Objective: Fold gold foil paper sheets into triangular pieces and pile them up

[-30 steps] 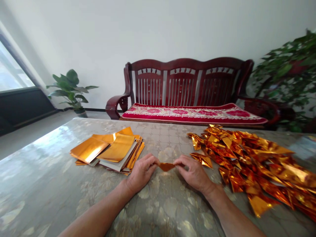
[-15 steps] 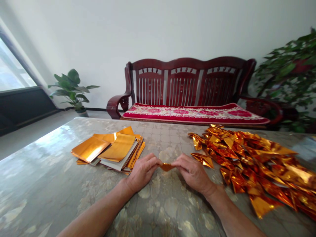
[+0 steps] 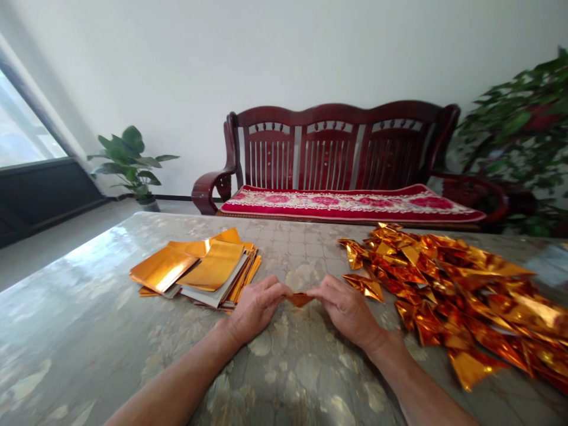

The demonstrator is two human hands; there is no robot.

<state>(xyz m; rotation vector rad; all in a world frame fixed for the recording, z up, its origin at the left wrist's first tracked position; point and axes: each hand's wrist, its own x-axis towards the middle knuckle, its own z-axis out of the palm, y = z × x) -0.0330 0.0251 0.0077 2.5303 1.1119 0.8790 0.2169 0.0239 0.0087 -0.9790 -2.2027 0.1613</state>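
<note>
Between my two hands is a small folded piece of gold foil paper (image 3: 300,300), its middle pointing downward. My left hand (image 3: 261,305) pinches its left end, and my right hand (image 3: 344,306) pinches the right end; both hands are closed. The fingertips cover the paper's ends. Just beyond my left hand lies a loose stack of flat gold foil sheets (image 3: 217,266), some with grey-white undersides showing. To the right of my right hand spreads a heap of folded gold foil pieces (image 3: 444,284), with one folded piece (image 3: 366,287) closest to my fingers.
The table (image 3: 133,343) has a patterned, glossy cover. Past its far edge stands a dark red wooden bench (image 3: 328,148) with a red and white floral cushion (image 3: 355,203). Potted plants (image 3: 128,160) flank the bench. A clear plastic item (image 3: 550,263) lies at the table's far right.
My hands have drawn slightly closer together on the folded foil paper, so less of it shows between the fingers. The stack and the heap stay as they were.
</note>
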